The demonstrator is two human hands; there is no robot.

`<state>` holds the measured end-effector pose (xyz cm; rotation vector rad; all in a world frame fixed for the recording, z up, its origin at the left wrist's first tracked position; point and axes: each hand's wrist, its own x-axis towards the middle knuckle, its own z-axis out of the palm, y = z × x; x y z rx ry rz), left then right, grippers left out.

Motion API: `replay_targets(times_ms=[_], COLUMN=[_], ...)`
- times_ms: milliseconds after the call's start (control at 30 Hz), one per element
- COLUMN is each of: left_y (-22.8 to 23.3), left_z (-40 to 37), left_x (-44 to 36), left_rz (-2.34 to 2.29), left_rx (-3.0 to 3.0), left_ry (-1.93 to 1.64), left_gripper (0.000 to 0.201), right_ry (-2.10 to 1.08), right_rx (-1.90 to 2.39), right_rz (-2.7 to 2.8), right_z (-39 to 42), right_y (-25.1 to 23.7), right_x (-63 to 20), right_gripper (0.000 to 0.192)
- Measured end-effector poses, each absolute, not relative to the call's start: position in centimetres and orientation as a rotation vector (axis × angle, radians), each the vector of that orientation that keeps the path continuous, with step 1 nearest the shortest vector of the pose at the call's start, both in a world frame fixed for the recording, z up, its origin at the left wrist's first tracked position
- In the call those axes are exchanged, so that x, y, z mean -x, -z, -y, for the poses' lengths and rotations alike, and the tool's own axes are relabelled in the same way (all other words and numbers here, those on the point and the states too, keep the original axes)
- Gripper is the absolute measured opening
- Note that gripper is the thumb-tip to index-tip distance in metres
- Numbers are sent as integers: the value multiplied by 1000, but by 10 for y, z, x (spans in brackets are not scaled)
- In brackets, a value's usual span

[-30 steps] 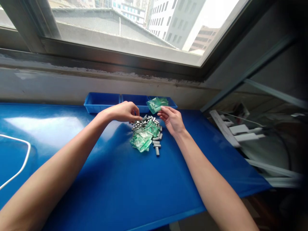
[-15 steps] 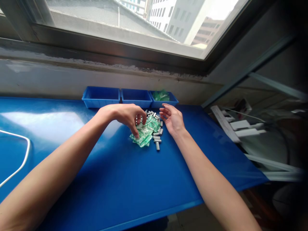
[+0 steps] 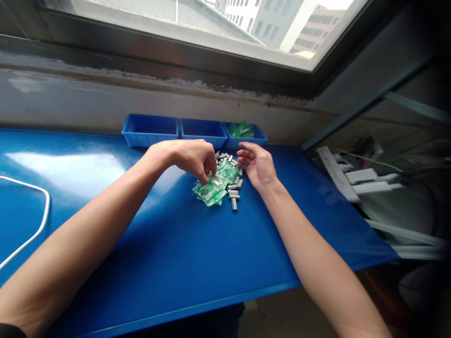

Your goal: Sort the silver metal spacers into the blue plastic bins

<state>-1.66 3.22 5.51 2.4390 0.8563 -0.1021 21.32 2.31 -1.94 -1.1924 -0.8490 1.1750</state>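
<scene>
- Nearest to us: both forearms run out over the blue table [image 3: 183, 263], which leaves the work at full reach near the far edge.
- White cable [image 3: 33, 230] loops at the near left, well apart from the work.
- Left hand [image 3: 188, 157] arches over the heap, fingertips pinched down on the top green bag [image 3: 211, 190]. It looks like a light pinch on the film; we can't tell whether the bag is lifted or only pressed.
- Green bags sit in a loose pile mid-table, overlapping and slightly fanned, probably so one can be peeled off at a time.
- Small metal parts [image 3: 233, 190] lie scattered just right of and behind the bags, touching the pile, so both are within one hand's reach.
- Right hand [image 3: 259, 164] is loose, palm turned inward with fingers half curled, holding nothing, just beside the metal parts.
- Far side: three blue bins [image 3: 151, 131] stand in a row against the wall. The right one holds green bags [image 3: 240, 129]; the other two show no contents.
- Beyond: window sill [image 3: 141, 80], with white strips [image 3: 352, 180] off the table to the right.
</scene>
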Motion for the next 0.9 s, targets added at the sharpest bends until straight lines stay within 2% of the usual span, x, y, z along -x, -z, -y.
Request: replay_targets(times_ms=[167,400,533,767,900], left_y=[-54,-58,-58,-46,-40], left_z=[-34,-38,-37,-41,-43], left_x=[18,24,22,19,17], left_rz=[-818,-741,-746,-820,-900], left_rx=[-2463,-2398,-2224,-1946,-1803], left_ry=[-30,-456,-639,-742,-838], left_gripper=[25,15,22,30,37], right_ry=[-1175,-1173,-1155,-1328,-1309], right_rx=[1188,1157,1100,979,977], right_rz=[857,902,1016,1171,1204], right_z=[-24,-25,-22,-12,-13], right_y=[20,23,22,12,10], right_x=[-215,-213,-212,-210,-212], right_gripper=[12,14,18,49,45])
